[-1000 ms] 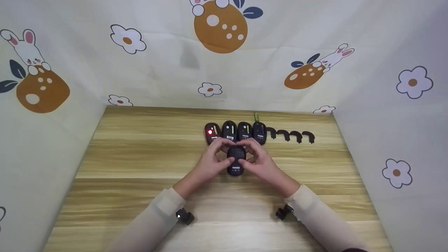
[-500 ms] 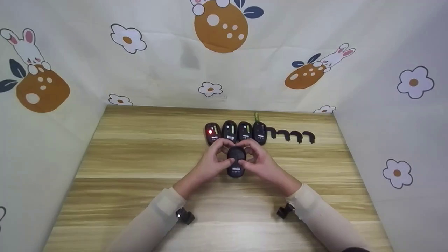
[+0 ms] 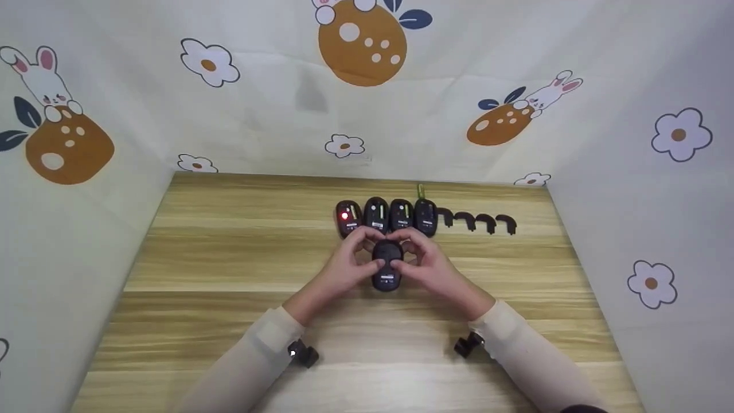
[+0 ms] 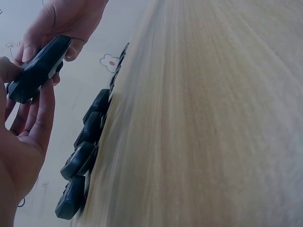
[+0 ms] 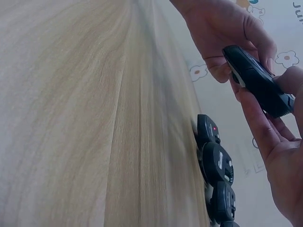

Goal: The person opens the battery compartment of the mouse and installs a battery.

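Note:
A black computer mouse (image 3: 387, 281) is held underside up, above the table, between both hands. My left hand (image 3: 348, 259) grips its left side, the thumb pressing on the underside. From the right, my right hand (image 3: 427, 263) grips it the same way, its thumb beside the other. In the left wrist view the mouse (image 4: 40, 71) is seen side-on and tilted, with fingers beneath it. The right wrist view shows the mouse (image 5: 258, 80) clear of the tabletop as well. Whether its battery cover is fully seated cannot be made out.
Several upturned mice stand in a row behind the hands. The leftmost mouse (image 3: 347, 222) shows a red light; greenish batteries show in some. A green battery (image 3: 421, 190) lies behind the rightmost mouse (image 3: 425, 219). Several curved black covers (image 3: 486, 223) continue the row rightward. Patterned cloth walls surround the table (image 3: 229, 241).
The held mouse has shifted very slightly toward the person, its near end a little lower in the head view. Both hands keep their grip, with thumbs nearly in place.

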Motion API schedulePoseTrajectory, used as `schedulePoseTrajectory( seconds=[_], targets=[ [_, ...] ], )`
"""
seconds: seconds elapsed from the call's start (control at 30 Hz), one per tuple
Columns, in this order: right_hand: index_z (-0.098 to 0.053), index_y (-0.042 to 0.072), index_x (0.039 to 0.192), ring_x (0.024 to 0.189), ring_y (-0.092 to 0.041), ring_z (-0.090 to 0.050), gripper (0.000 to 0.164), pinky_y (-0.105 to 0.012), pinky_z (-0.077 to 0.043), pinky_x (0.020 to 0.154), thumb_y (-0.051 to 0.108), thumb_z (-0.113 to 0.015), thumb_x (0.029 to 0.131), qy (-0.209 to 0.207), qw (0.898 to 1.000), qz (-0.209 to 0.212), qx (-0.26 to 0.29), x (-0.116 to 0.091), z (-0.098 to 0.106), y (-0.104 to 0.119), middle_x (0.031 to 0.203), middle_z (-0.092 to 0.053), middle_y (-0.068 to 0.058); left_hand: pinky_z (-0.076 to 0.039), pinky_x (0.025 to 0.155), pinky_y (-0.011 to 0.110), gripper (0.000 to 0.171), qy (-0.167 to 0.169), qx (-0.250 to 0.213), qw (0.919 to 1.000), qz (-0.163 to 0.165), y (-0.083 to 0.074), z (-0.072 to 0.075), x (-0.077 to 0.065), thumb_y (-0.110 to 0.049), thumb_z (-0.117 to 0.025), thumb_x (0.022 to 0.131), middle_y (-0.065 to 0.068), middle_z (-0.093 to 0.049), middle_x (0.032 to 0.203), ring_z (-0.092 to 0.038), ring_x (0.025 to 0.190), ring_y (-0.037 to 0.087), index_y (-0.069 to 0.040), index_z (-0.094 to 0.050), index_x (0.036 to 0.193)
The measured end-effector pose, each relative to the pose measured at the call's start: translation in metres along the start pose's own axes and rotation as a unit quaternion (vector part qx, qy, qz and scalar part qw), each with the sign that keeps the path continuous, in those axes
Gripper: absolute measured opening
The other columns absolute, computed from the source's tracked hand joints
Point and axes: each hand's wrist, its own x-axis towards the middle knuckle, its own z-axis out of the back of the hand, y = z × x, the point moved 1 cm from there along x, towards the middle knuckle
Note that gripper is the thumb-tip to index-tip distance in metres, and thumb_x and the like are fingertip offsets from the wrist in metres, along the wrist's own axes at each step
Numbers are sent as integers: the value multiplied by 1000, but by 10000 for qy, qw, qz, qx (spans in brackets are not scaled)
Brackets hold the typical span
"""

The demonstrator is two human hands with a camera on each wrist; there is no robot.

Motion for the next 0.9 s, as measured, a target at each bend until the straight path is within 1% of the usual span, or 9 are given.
schedulePoseTrajectory(
  seconds=[0.07, 0.13, 0.3, 0.37, 0.43, 0.5, 0.6, 0.7, 0.9],
  targets=[
    [-65, 3, 141, 111, -30, -71, 48, -38, -63, 97, 0, -82, 96, 3, 10000, -9, 13, 0, 1, 0, 140, -66, -16, -58, 66, 25, 43, 11, -22, 10000, 40, -1, 0, -1, 0, -79, 94, 7, -67, 129, -64, 109, 27, -8, -65, 134],
    [-65, 2, 141, 109, -29, -71, 47, -38, -64, 94, 0, -82, 97, -1, 10000, 24, 3, 0, 1, 0, 139, -66, -17, -60, 73, 30, 43, 14, 63, 10000, 10, -1, -1, 0, 0, -79, 94, 6, -67, 130, -64, 108, 26, -7, -64, 134],
    [-65, 2, 141, 108, -29, -71, 45, -38, -64, 92, 1, -81, 98, -32, 9999, 72, -115, 1, 3, 0, 136, -66, -17, -58, 95, 53, 44, -12, 212, 9997, -123, -1, -1, 2, 0, -79, 93, 7, -68, 127, -65, 106, 25, -5, -64, 134],
    [-66, 5, 141, 111, -28, -69, 45, -37, -64, 90, 3, -82, 98, -78, 9997, 46, -211, 1, 4, 1, 135, -67, -14, -56, 97, 59, 44, -23, 209, 9997, -146, -2, -1, 2, 1, -79, 93, 7, -68, 126, -65, 106, 25, -4, -64, 134],
    [-67, 7, 141, 112, -27, -67, 45, -35, -64, 87, 4, -82, 98, -145, 9993, 71, -328, 1, 5, 2, 134, -67, -12, -59, 93, 56, 45, -29, 237, 9996, -130, -2, -1, 2, 1, -80, 92, 7, -68, 126, -66, 107, 25, -4, -64, 134],
    [-68, 8, 140, 113, -27, -66, 45, -34, -63, 87, 4, -82, 98, -237, 9986, 133, -449, 2, 6, 3, 131, -67, -11, -62, 85, 48, 45, -2, 247, 9997, -80, -2, -1, 1, 1, -80, 92, 7, -67, 127, -66, 107, 25, -5, -64, 134],
    [-69, 7, 140, 112, -27, -66, 44, -36, -59, 93, 4, -82, 98, -395, 9973, 215, -579, 3, 8, 5, 127, -69, -10, -64, 74, 36, 44, 52, 281, 9996, -5, -2, -2, 1, 0, -80, 92, 6, -65, 128, -65, 108, 24, -6, -65, 133],
    [-69, 8, 140, 105, -25, -66, 44, -39, -56, 95, 5, -82, 99, -559, 9970, 109, -530, 3, 10, 6, 119, -71, -8, -64, 75, 33, 43, 134, 302, 9995, 14, -2, -3, -1, 1, -80, 92, 8, -64, 130, -65, 108, 25, -6, -65, 132],
    [-69, 6, 138, 91, -22, -64, 42, -38, -55, 88, 3, -81, 98, -781, 9964, 30, -343, 2, 13, 7, 103, -71, -11, -64, 74, 33, 42, 270, 356, 9990, 56, -1, -6, -2, -2, -81, 93, 10, -65, 135, -66, 109, 26, -5, -64, 131]
  ],
)
